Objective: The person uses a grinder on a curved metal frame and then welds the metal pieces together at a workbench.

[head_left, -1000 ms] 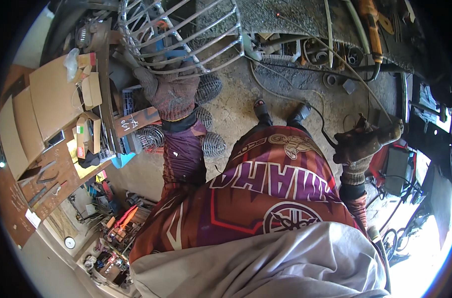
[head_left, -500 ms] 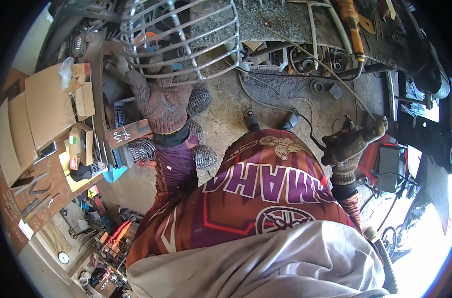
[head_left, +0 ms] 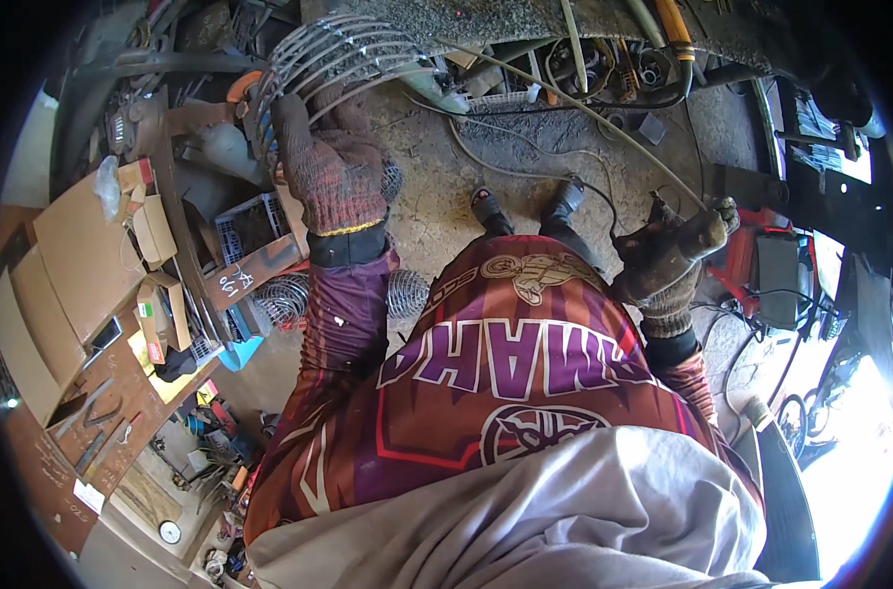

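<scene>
My left hand (head_left: pixel 343 187), in a dark knit glove with a reddish tint, is closed on a cage of curved metal bars (head_left: pixel 363 51) at the top left. The bars are crossed by ribs with shiny spots at the joints. My right hand (head_left: pixel 667 260), in a dirty, dark glove with a knit cuff, is closed at the right. From it a long thin metal rod (head_left: pixel 584 110) slants up and left, its far end near the cage. A black cable runs up to this hand. Whatever else sits inside its fingers is hidden.
A blackened worktable (head_left: pixel 525 25) spans the top, with an orange-handled tool (head_left: pixel 674 25) on it. More wire cages (head_left: pixel 404 293) stand on the floor by my left arm. Cables (head_left: pixel 525 175) cross the floor near my feet. Cardboard boxes (head_left: pixel 88 236) stand left; a red machine (head_left: pixel 736 260) stands right.
The cage has tipped and now shows lower and smaller, and my left hand has turned with it. The rod's far end has swung left toward the cage. My right hand has shifted slightly left.
</scene>
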`<state>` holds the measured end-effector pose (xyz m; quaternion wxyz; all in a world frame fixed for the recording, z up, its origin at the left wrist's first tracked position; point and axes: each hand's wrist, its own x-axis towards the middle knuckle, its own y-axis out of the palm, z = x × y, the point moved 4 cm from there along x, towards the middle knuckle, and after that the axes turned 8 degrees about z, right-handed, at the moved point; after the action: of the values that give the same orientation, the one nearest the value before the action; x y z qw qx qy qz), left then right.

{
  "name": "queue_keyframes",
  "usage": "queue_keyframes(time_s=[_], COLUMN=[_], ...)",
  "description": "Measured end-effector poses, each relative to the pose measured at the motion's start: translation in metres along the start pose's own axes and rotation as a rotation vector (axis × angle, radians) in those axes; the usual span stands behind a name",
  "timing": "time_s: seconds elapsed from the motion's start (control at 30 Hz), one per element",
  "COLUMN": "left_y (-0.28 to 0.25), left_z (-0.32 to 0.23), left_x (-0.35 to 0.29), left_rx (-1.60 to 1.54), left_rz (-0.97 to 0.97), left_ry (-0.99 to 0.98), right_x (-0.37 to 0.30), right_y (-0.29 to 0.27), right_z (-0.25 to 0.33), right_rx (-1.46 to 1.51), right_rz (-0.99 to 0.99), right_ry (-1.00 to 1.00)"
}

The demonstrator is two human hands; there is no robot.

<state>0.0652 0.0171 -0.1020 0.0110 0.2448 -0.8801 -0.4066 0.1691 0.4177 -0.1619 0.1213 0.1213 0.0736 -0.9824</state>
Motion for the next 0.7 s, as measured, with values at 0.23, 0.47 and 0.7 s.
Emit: queue_keyframes(time_s=[0.23, 0.47, 0.7], left_y=[-0.003, -0.011, -0.024], left_z=[0.009, 0.01, 0.008], left_x=[-0.001, -0.005, 0.001], left_rx=[0.049, -0.014, -0.088], left_rz=[0.009, 0.033, 0.095], left_ry=[0.019, -0.07, -0.187], right_x=[0.006, 0.015, 0.028], right_y=[-0.001, 0.004, 0.015], right_z=[-0.011, -0.016, 0.008], right_rx=[-0.25, -0.328, -0.553], right_rz=[0.054, 0.093, -0.017], right_ry=[0.001, 0.029, -0.133])
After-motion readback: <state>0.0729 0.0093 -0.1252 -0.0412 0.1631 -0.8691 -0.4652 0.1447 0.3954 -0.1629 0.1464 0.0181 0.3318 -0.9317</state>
